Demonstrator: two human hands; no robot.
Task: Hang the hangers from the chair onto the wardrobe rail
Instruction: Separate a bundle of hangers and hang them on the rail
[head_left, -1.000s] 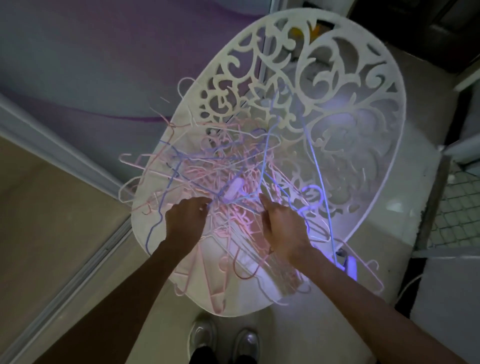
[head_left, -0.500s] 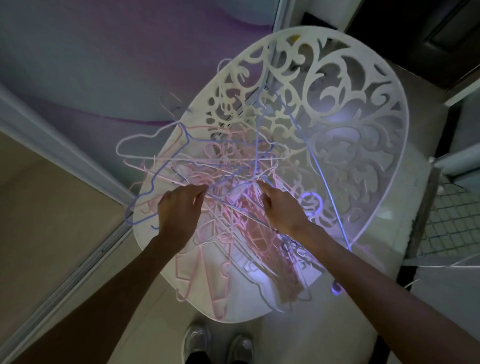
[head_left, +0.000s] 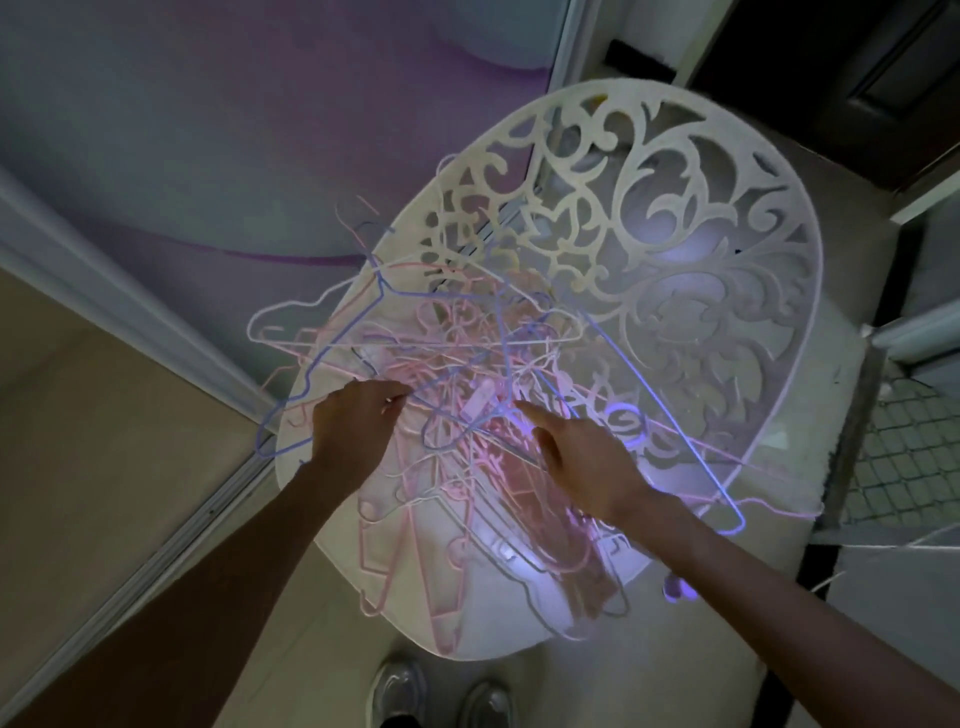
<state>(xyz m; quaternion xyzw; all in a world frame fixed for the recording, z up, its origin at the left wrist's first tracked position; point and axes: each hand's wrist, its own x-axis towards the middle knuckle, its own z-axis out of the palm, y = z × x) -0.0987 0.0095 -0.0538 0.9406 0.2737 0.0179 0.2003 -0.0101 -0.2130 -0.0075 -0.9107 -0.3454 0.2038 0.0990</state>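
Head view: hangers (head_left: 467, 374) tangled every way on chair (head_left: 675, 270); left hand (head_left: 353, 431) pinches one, right hand (head_left: 582, 457) extended flat.

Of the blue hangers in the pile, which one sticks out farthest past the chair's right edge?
The long blue hanger right of the right hand; its lower end overhangs the chair rim.

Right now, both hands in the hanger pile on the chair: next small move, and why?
Probably lift the left hand slowly, since it pinches a strand of the tangled hangers, while the right hand, fingers extended, presses the rest onto the chair. The pink, blue and white wires interlock, so a fast pull would likely drag the whole pile.
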